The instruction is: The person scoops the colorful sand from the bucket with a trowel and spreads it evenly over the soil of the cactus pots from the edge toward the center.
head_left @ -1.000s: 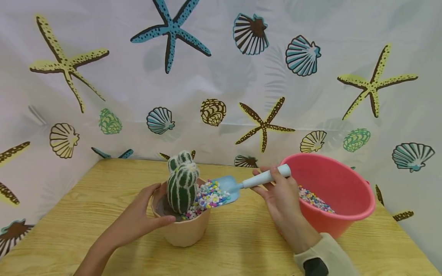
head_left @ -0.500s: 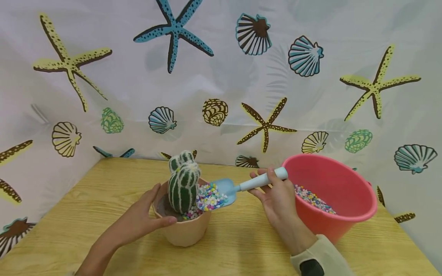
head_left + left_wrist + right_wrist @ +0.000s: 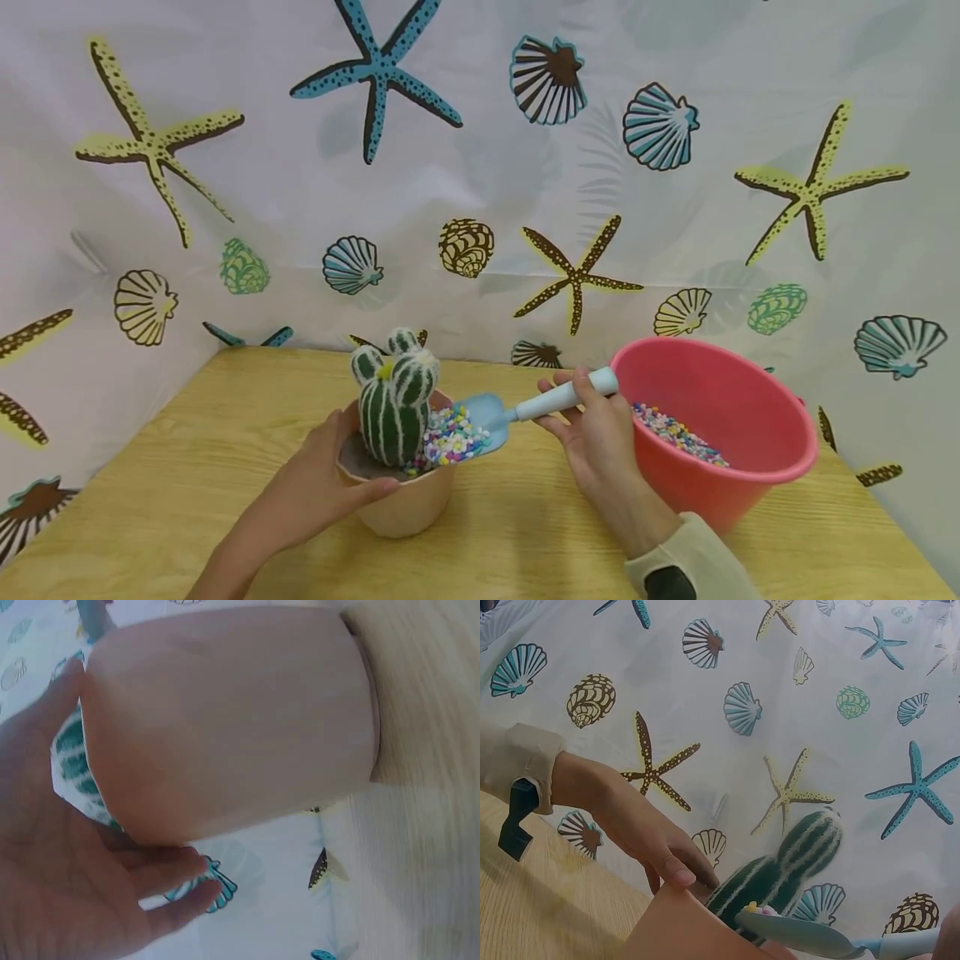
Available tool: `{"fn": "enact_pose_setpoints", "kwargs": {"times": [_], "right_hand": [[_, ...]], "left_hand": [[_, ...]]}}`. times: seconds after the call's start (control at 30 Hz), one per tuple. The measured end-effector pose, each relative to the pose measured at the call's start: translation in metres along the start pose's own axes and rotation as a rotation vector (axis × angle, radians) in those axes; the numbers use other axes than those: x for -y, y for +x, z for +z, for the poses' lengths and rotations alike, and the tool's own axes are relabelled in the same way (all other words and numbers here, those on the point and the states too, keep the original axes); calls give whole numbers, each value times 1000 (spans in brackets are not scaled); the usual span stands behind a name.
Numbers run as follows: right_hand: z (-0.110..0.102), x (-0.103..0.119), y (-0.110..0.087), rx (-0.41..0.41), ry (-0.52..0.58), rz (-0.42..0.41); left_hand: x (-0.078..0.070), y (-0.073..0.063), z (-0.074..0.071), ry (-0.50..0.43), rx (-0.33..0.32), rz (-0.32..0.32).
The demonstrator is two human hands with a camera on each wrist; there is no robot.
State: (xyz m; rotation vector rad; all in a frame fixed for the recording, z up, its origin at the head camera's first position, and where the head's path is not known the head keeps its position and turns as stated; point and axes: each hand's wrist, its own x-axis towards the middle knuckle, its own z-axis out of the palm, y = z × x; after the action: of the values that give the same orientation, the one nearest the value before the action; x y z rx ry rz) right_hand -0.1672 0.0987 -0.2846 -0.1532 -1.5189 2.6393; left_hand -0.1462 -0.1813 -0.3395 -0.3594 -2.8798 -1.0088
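Note:
A green cactus with white fuzzy ribs (image 3: 392, 421) stands in a peach plant pot (image 3: 408, 510) on the wooden table. My left hand (image 3: 318, 479) holds the pot from the left, thumb along the near rim; in the left wrist view the hand (image 3: 71, 855) spans the pot's rim. My right hand (image 3: 603, 437) grips the handle of a light blue scoop (image 3: 487, 408). Multicoloured pebbles (image 3: 452, 435) heap the scoop's blade, which overlaps the pot's right rim beside the cactus. More pebbles lie inside the pot near the cactus base, partly hidden by the blade.
A pink bucket (image 3: 735, 396) stands right of the pot, just behind my right forearm, with pebbles (image 3: 678, 435) in its bottom. A shell-and-starfish sheet (image 3: 487, 183) rises along the table's back and sides.
The cactus has turned, now showing its yellow top and side lobes spread apart. My left hand has shifted slightly right along the pot. The scoop has lowered a little and slid left.

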Motion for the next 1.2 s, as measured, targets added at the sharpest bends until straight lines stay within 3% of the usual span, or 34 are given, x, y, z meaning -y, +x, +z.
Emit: {"fn": "enact_pose_setpoints", "kwargs": {"times": [0.1, 0.23, 0.5, 0.67, 0.8, 1.0, 1.1, 1.2], "right_hand": [[0, -1, -1, 1, -9, 1], [0, -3, -2, 4, -22, 1], [0, -5, -2, 2, -60, -31], [1, -6, -2, 12, -65, -29], [1, -7, -2, 27, -73, -34], [1, -8, -3, 43, -112, -43], [0, -8, -4, 46, -141, -48], [0, -7, -3, 48, -165, -64]], "left_hand": [[9, 4, -5, -98, 39, 58], [14, 6, -8, -96, 76, 26], [-10, 1, 5, 201, -28, -114], [-22, -4, 10, 296, -67, -192], [-13, -2, 5, 227, -36, -128], [7, 4, -6, -32, 72, 54], [8, 5, -7, -16, 69, 68], [2, 5, -5, 73, 57, 11]]}}
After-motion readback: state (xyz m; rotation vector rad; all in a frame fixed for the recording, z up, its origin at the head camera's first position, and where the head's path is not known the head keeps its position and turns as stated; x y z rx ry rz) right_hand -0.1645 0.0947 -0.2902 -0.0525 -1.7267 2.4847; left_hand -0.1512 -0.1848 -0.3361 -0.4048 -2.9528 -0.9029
